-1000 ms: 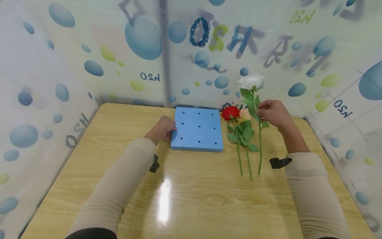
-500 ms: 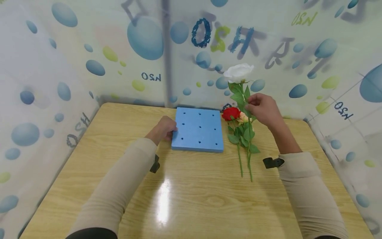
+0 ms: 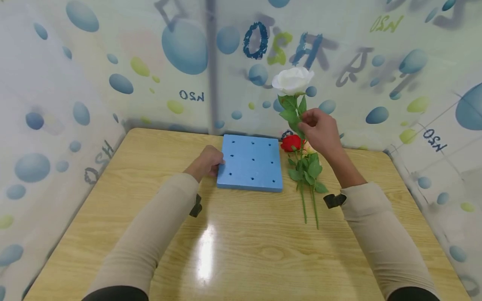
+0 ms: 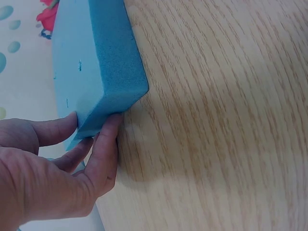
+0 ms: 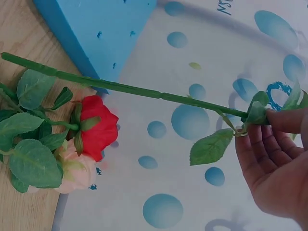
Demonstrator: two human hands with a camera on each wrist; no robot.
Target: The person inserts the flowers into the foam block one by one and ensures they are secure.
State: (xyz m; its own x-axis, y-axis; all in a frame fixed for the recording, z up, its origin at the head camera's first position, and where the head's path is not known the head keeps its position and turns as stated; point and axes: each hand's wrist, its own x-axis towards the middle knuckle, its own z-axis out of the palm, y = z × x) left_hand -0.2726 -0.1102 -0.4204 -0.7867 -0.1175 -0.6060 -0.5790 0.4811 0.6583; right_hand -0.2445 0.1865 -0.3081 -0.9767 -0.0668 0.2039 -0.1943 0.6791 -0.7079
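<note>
My right hand (image 3: 320, 129) pinches the stem of a white rose (image 3: 293, 81) just below its upper leaves, holding it upright above the other flowers. In the right wrist view its long green stem (image 5: 125, 88) stretches bare below the fingers. My left hand (image 3: 208, 162) grips the left edge of a blue foam block (image 3: 250, 163) with rows of small holes. The left wrist view shows the thumb on top of the block's edge and the fingers at its side. A red rose (image 3: 291, 143) and a peach rose (image 5: 76, 168) lie to the block's right.
The wooden table (image 3: 241, 259) carries the block and the lying flowers near its back edge. Behind and at both sides stand walls (image 3: 143, 50) printed with blue and green drops. Several leaves (image 3: 309, 167) of the lying roses overlap one another.
My right hand has moved left and upward with the white rose, from right of the lying flowers to above them. My left hand stays on the foam block.
</note>
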